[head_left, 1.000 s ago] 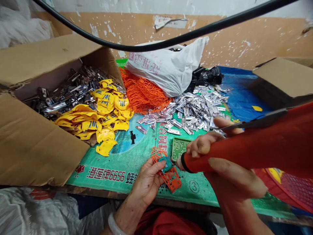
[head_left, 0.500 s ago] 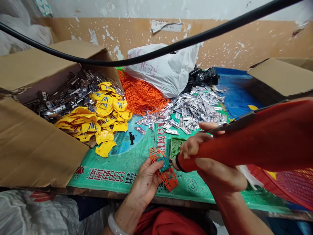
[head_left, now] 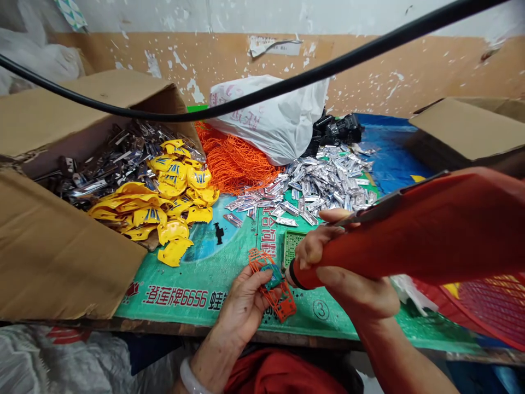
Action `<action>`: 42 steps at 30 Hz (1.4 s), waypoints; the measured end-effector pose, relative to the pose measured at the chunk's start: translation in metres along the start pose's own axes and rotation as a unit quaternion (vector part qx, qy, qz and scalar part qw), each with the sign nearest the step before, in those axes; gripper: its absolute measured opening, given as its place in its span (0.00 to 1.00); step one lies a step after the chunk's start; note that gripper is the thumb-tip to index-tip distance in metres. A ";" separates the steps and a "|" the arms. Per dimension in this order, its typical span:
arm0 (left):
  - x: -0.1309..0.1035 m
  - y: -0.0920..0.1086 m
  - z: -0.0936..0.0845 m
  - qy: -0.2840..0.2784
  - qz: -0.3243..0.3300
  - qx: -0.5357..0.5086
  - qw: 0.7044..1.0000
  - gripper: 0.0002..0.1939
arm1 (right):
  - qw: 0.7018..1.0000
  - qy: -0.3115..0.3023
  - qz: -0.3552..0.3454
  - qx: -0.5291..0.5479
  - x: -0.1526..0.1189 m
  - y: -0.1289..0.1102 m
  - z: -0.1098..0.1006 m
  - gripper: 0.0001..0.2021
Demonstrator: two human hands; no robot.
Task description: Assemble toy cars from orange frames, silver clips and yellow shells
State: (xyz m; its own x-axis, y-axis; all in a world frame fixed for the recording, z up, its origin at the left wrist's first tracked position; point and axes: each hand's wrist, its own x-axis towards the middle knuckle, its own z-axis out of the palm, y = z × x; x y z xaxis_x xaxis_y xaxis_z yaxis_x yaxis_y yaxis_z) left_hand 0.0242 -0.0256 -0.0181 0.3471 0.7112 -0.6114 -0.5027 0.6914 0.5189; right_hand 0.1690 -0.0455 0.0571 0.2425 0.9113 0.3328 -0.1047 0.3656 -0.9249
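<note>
My left hand point(head_left: 243, 303) pinches an orange lattice plastic part point(head_left: 285, 305) with a small teal-green piece point(head_left: 271, 276) on it, the thumb pressing on the green piece. My right hand point(head_left: 348, 273) is wrapped around a large red electric screwdriver point(head_left: 410, 241) with a black collar near its nose. The tool points left and down, its tip at the right side of the green piece; whether it touches is hard to make out. Just behind the tool's nose sits a small green basket point(head_left: 289, 249), partly covered by my right hand.
At left, a cardboard box point(head_left: 61, 257) spills dark metal pieces and yellow plastic parts point(head_left: 172, 191). Orange lattice parts point(head_left: 238, 164), a white bag point(head_left: 266, 120) and silver pieces point(head_left: 324, 183) lie behind. A red basket point(head_left: 488, 306) stands right. A black cable point(head_left: 262, 101) crosses overhead.
The screwdriver and my right hand have shifted slightly left and down in view. The whole scene has also drifted a little left. Both hands keep their grips.
</note>
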 end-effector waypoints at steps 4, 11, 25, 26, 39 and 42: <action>0.001 -0.001 -0.002 -0.018 0.006 0.009 1.000 0.15 | 0.999 -0.024 0.016 0.034 -0.001 0.002 -0.001 0.24; 0.000 -0.001 -0.004 -0.037 0.008 0.011 0.999 0.13 | 0.995 -0.063 0.001 0.073 -0.002 0.010 -0.004 0.26; -0.004 0.007 -0.005 -0.042 -0.009 0.040 0.998 0.16 | 0.986 0.148 -0.072 0.033 0.039 -0.015 -0.038 0.25; -0.003 0.007 -0.006 -0.045 -0.009 0.046 0.998 0.17 | 0.984 0.160 -0.073 0.020 0.043 -0.012 -0.042 0.24; -0.008 0.003 -0.004 -0.072 -0.018 0.079 0.994 0.18 | 0.977 0.189 -0.090 -0.040 0.049 0.030 -0.057 0.12; -0.007 0.002 -0.003 -0.070 -0.027 0.077 0.994 0.20 | 0.975 0.196 -0.080 -0.063 0.050 0.034 -0.059 0.10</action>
State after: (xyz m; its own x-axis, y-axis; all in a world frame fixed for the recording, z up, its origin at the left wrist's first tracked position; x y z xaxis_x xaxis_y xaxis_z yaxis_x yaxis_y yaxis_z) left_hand 0.0183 -0.0293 -0.0149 0.4817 0.6764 -0.5571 -0.3570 0.7321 0.5802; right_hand 0.2350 0.0018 0.0312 0.5984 0.6936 0.4010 0.0781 0.4477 -0.8908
